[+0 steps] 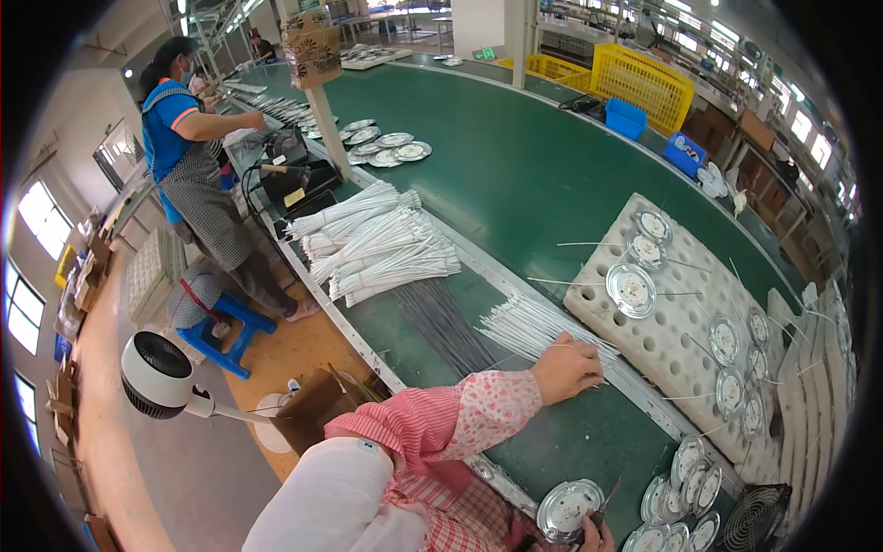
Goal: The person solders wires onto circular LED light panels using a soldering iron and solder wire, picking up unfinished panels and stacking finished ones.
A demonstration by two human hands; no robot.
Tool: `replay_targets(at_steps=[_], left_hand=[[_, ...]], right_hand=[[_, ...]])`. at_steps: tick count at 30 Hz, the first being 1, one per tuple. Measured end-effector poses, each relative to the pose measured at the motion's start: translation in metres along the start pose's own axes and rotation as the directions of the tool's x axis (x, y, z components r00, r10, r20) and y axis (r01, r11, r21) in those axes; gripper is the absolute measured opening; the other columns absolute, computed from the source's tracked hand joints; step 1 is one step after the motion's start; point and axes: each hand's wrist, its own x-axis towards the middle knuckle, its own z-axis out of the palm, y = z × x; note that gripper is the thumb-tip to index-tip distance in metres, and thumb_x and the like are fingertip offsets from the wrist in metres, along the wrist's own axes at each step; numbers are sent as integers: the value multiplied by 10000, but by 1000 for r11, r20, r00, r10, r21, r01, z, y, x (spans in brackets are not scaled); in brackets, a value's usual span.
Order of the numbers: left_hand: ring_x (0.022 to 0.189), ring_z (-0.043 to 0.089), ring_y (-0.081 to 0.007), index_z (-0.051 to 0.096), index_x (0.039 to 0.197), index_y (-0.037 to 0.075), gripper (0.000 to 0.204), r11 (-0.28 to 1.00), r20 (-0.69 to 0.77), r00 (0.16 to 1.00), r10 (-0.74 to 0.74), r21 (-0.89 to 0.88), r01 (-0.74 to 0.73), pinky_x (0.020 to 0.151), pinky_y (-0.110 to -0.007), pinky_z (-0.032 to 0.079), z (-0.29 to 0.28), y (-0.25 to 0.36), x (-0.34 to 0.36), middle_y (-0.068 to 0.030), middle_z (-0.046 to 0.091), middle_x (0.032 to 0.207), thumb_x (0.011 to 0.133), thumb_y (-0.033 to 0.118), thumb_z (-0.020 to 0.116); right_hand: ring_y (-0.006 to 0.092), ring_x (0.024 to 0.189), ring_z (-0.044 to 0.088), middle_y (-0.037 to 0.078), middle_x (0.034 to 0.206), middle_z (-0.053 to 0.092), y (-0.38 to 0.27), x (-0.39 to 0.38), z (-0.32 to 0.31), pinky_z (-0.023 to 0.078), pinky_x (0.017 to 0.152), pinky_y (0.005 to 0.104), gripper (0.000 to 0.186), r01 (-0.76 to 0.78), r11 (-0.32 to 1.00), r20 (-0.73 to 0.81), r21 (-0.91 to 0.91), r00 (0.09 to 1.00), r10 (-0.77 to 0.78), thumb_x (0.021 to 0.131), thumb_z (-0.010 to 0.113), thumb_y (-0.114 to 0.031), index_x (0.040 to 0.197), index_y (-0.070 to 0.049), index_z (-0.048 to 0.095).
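Observation:
My left hand (567,368) reaches across the green workbench in a pink sleeve with a floral cuff. Its fingers are pinched at the right end of a loose bundle of thin white wires (524,324). At the lower edge, my right hand (596,537) is partly cut off by the frame. It is closed around a thin, dark, pointed tool (609,497), whose exact kind I cannot make out. Against this hand lies a round silver metal disc (563,508) with a pale centre. Dark grey wires (443,322) lie left of the loose white ones.
Thick bundles of white wires (382,241) lie farther left. Several finished-looking discs are stacked (681,492) at lower right, near a black fan grille (756,520). A holed, pale board (612,299) carries discs with wires. A co-worker (189,138) stands at far left; a white fan (158,368) is nearer.

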Motion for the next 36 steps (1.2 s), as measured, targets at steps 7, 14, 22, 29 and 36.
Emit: replay_targets(at_steps=[7,14,22,29,36], left_hand=[[839,675,-280,752,992,85,155,880,-137,974,-178,-466,95,771,-384,534,-21,16,23,-114,702,909,856,151,719],[644,614,-180,737,886,80,112,937,171,983,71,-350,-6,651,-297,428,-27,94,-11,-42,678,794,782,47,761],[600,591,-166,689,876,104,107,891,158,982,106,-453,-23,629,-316,390,5,119,-25,-15,630,769,792,69,745],[647,609,-168,717,881,82,130,904,169,981,93,-427,-12,648,-303,413,-1,122,-27,-26,664,795,769,30,758],[652,610,-175,709,896,90,154,901,116,983,142,-427,-80,636,-313,402,-2,120,-34,-19,656,786,764,26,757]], right_hand=[[201,888,631,126,978,662,12,2,-2,519,810,327,332,-285,898,-161,335,922,353,912,665,-69,1222,7,574],[70,697,592,38,844,666,-7,75,9,503,622,225,368,-336,773,-191,538,845,500,878,745,-127,1208,-37,609],[83,725,625,82,903,705,-7,67,9,515,660,242,334,-294,785,-239,545,843,482,882,728,-91,1190,-21,620],[167,688,646,113,886,685,-14,66,12,516,643,273,341,-140,934,-391,329,880,270,836,747,-46,1157,-19,638],[202,631,620,119,828,639,-28,67,14,505,590,305,340,-24,988,-504,155,858,100,811,750,-23,1136,-39,653]])
